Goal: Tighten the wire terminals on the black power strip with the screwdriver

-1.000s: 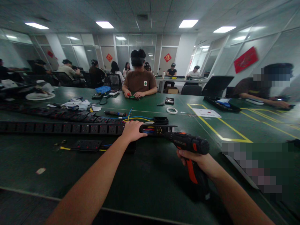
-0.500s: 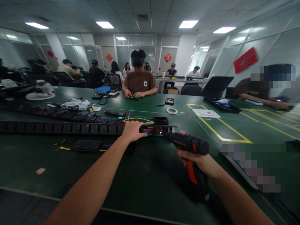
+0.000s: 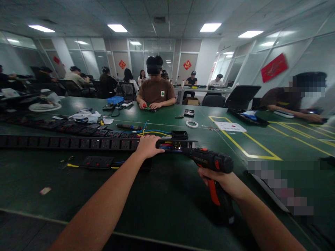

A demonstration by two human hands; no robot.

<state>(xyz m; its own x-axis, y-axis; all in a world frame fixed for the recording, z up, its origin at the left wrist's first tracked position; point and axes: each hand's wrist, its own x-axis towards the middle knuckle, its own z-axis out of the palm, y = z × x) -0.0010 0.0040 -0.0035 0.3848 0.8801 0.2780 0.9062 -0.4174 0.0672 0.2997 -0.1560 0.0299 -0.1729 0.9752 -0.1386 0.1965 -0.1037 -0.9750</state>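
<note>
A long black power strip (image 3: 86,143) with a row of sockets runs in from the left across the table. My left hand (image 3: 148,145) is closed around it near its right end, fingers over the far side and thumb on the near side. Right of that hand the strip is open, with coloured wires showing inside. My right hand (image 3: 222,179) grips a black and orange cordless drill (image 3: 211,160), its nose pointing left at the strip's open end. Whether the bit touches a screw is too small to tell.
Below the strip lies a short socket module (image 3: 98,162) with yellow and blue wires. Behind it are more socket strips (image 3: 89,130), a black screwdriver-like tool (image 3: 128,127) and a white ring (image 3: 192,124). A co-worker (image 3: 156,89) sits across the green table (image 3: 167,209).
</note>
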